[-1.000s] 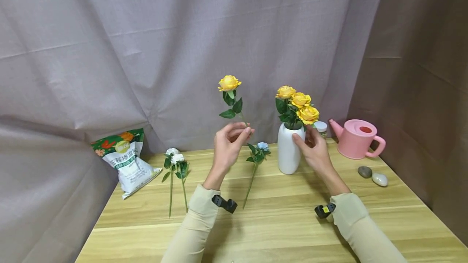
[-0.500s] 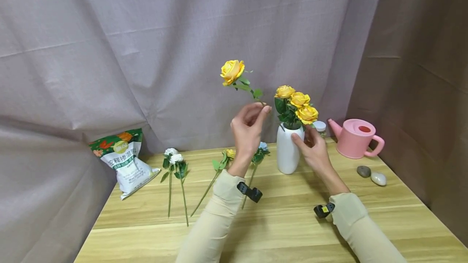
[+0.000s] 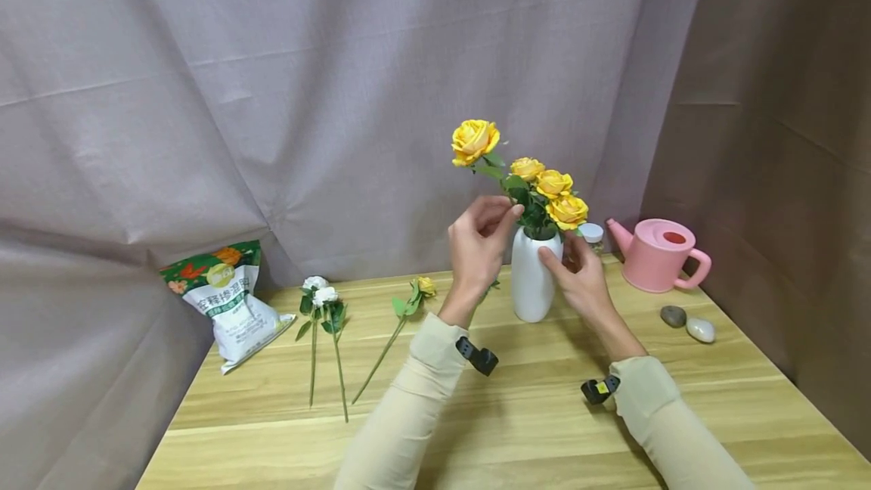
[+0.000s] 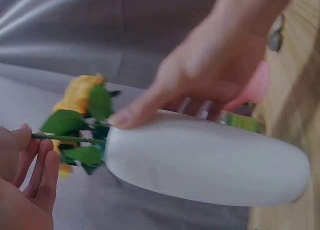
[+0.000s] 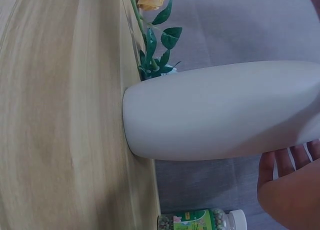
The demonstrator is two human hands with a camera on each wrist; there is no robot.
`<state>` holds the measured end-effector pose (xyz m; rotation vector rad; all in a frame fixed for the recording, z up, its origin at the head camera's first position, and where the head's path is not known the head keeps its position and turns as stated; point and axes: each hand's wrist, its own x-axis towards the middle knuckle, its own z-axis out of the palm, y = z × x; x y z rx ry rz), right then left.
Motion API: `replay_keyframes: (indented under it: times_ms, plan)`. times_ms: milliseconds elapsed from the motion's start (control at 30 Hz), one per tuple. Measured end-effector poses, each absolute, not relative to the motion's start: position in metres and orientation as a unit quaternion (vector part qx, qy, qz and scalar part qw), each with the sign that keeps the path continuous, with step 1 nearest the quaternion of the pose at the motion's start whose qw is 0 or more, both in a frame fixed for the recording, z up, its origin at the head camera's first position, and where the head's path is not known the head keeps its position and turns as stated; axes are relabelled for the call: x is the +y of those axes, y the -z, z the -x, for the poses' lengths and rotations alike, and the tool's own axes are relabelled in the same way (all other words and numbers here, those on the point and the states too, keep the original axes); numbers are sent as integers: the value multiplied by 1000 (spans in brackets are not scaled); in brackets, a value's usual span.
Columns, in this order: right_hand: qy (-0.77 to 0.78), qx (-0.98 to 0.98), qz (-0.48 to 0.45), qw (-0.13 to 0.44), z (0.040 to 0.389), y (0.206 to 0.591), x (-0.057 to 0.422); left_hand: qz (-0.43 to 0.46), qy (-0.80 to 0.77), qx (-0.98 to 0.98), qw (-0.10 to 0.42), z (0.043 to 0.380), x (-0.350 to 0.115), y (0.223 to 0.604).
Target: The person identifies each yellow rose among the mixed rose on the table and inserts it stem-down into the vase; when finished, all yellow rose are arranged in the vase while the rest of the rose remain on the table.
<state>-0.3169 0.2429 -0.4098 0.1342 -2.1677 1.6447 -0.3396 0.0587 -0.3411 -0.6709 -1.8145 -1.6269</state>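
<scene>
My left hand (image 3: 479,248) pinches the stem of a yellow rose (image 3: 475,142), whose bloom leans up and left. In the left wrist view the stem (image 4: 75,138) runs from the fingertips to the mouth of a white vase (image 4: 205,162); its lower end is hidden there. Several yellow roses (image 3: 554,185) with dark green leaves stand in the vase. On the vase's right side, just below the neck, my right hand (image 3: 581,278) grips it, thumb at the front. The vase stands upright on the table.
Left on the wooden table (image 3: 544,429) lie two white flowers (image 3: 320,292) and a yellow rose (image 3: 425,286). A printed bag (image 3: 238,308) leans at the far left. Right are a pink watering can (image 3: 656,259), a dark stone (image 3: 674,316), a pale stone (image 3: 701,330) and a small jar (image 5: 192,220).
My left hand has moved right, carrying the yellow rose to the vase's mouth. The rose lying on the table came into view behind it. My right hand has stayed on the vase.
</scene>
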Motion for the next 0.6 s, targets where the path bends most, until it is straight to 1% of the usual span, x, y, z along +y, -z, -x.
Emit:
replay_keyframes:
  times_ms: [100, 267, 500, 600]
  plan:
    - [-588, -780, -50, 208, 316, 409, 243, 264, 587, -706, 296, 341, 62, 352]
    - [-578, -784, -61, 219, 316, 409, 243, 280, 536, -735, 307, 345, 71, 364]
    - [-569, -787, -71, 228, 317, 410, 244, 258, 476, -779, 317, 344, 77, 374]
    - [-570, -786, -73, 229, 317, 409, 244, 253, 449, -790, 332, 343, 77, 374]
